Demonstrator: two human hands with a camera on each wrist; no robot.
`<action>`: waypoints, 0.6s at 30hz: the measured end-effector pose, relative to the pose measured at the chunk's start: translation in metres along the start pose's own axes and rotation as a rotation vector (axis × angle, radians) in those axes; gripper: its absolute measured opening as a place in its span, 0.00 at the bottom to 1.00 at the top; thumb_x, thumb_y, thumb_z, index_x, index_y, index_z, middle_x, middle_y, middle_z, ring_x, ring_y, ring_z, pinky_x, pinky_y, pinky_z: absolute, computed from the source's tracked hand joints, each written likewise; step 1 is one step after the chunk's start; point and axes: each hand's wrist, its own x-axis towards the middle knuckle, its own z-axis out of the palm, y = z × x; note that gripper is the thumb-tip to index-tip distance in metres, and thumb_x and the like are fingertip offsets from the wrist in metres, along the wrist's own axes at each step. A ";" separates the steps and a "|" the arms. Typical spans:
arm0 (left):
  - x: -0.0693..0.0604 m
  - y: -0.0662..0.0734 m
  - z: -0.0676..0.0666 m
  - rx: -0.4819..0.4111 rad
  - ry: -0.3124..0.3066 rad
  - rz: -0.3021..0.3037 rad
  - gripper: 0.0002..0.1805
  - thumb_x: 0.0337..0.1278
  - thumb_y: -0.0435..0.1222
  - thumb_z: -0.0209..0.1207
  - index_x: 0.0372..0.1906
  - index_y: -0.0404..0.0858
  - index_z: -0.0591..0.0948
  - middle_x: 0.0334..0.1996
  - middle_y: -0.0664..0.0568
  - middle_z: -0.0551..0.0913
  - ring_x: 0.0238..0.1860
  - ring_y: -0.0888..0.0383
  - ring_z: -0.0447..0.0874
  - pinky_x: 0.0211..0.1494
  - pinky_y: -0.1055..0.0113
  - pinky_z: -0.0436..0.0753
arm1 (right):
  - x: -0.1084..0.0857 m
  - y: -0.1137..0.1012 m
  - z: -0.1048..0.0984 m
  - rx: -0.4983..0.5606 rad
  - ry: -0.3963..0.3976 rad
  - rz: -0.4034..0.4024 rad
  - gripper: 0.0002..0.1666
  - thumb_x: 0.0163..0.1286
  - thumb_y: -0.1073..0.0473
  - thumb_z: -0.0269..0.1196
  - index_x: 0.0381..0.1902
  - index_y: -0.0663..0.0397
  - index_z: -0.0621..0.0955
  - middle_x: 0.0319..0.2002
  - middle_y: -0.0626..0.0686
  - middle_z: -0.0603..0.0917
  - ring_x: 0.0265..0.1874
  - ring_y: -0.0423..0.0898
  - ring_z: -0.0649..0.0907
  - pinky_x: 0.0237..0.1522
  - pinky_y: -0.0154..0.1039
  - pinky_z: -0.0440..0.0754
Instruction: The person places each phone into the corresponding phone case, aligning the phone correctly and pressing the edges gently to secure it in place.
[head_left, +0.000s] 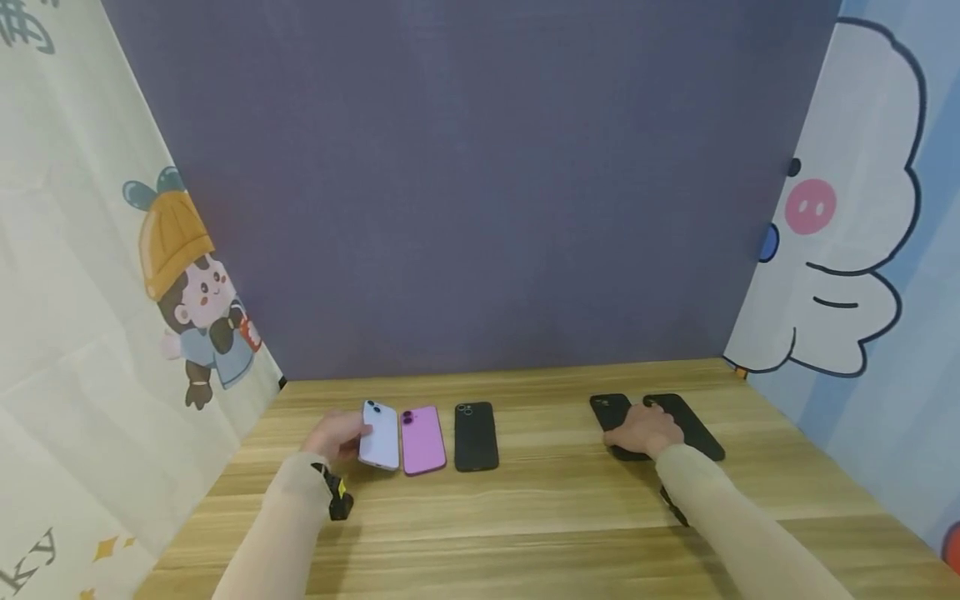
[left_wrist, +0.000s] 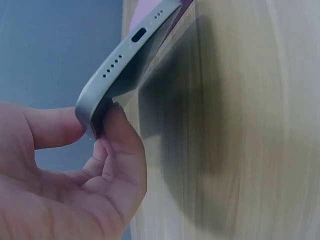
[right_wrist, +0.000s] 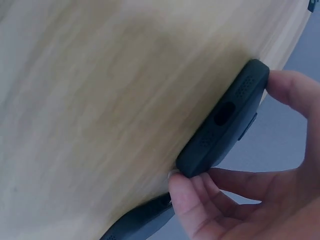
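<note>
My left hand point(head_left: 339, 432) pinches the left edge of a pale lavender smartphone point(head_left: 381, 437). In the left wrist view that phone point(left_wrist: 125, 52) is tilted, its held edge raised off the table and its charging port showing. A pink smartphone point(head_left: 423, 442) lies just to its right. On the right side, my right hand point(head_left: 647, 429) grips a black smartphone point(head_left: 611, 408) by its two long sides, thumb on one and fingers on the other. The right wrist view shows this phone's point(right_wrist: 220, 120) port end. Beside it lies another black smartphone point(head_left: 693, 429), partly behind the hand.
A third black smartphone point(head_left: 476, 437) lies near the middle, right of the pink one. The wood-grain table point(head_left: 480, 533) ends at a dark grey-blue panel point(head_left: 480, 192). Cartoon-printed curtains point(head_left: 67, 275) hang at both sides.
</note>
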 end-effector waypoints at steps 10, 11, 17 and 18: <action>-0.005 0.007 0.018 -0.051 -0.016 0.038 0.21 0.67 0.26 0.50 0.59 0.14 0.69 0.42 0.38 0.80 0.40 0.52 0.80 0.45 0.61 0.85 | -0.003 -0.009 0.008 0.012 0.057 -0.051 0.39 0.60 0.38 0.68 0.52 0.69 0.82 0.54 0.79 0.75 0.46 0.73 0.79 0.37 0.63 0.81; -0.005 0.008 0.019 -0.053 -0.021 0.045 0.21 0.67 0.26 0.50 0.59 0.14 0.69 0.42 0.38 0.80 0.40 0.52 0.80 0.46 0.60 0.85 | -0.003 -0.010 0.009 0.021 0.055 -0.053 0.37 0.60 0.38 0.68 0.50 0.67 0.83 0.51 0.76 0.78 0.42 0.69 0.80 0.35 0.60 0.81; -0.006 0.015 0.025 -0.047 -0.037 0.075 0.20 0.69 0.28 0.51 0.58 0.15 0.70 0.43 0.36 0.80 0.41 0.50 0.82 0.49 0.55 0.85 | -0.003 -0.015 0.011 0.060 0.045 -0.072 0.29 0.59 0.38 0.69 0.37 0.61 0.84 0.43 0.65 0.82 0.31 0.56 0.79 0.29 0.51 0.77; -0.007 0.016 0.026 -0.047 -0.040 0.079 0.20 0.69 0.28 0.51 0.57 0.15 0.71 0.43 0.36 0.80 0.40 0.50 0.82 0.49 0.55 0.85 | -0.003 -0.016 0.012 0.063 0.046 -0.077 0.29 0.59 0.37 0.69 0.37 0.60 0.84 0.44 0.66 0.81 0.32 0.56 0.79 0.29 0.51 0.77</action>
